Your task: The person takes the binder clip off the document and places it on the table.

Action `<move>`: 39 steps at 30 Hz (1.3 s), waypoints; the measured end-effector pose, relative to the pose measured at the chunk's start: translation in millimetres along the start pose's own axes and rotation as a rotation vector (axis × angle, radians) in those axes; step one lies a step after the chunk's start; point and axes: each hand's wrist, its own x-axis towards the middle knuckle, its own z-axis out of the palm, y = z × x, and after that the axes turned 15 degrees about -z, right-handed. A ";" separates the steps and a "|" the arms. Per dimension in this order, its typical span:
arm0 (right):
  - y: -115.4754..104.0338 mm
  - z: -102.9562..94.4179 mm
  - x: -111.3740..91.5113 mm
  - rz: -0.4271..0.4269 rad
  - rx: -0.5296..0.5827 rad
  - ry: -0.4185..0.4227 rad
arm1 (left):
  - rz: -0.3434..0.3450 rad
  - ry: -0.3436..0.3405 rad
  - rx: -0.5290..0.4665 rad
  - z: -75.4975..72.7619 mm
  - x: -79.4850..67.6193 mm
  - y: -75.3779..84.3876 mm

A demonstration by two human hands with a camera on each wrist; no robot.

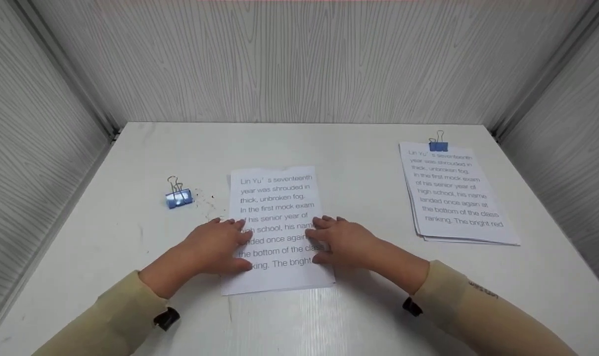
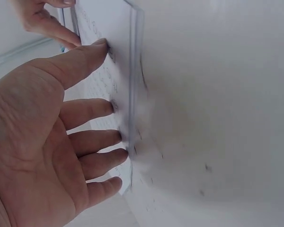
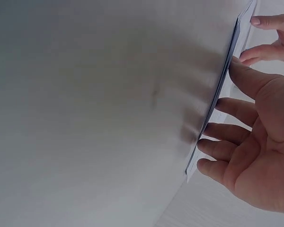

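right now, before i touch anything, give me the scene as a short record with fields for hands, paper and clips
left hand: fingers at the left edge of the central printed paper stack
right hand: fingers at its right edge
central stack: lying flat, no clip on its top edge
loose blue binder clip: on the white tabletop, left of that stack
far-right printed paper stack: second blue binder clip on its top edge

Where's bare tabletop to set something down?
Free: between the unclipped paper stack and the clipped paper stack, farther back than the right hand; also from the unclipped paper stack's far edge to the back wall. Crowded: the unclipped paper stack's left, with the left hand, speckled tabletop and loose blue binder clip.
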 end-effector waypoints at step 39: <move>-31.2 1.4 47.7 -0.036 0.048 0.077 | -0.134 -0.047 -0.064 -5.3 -19.3 -50.6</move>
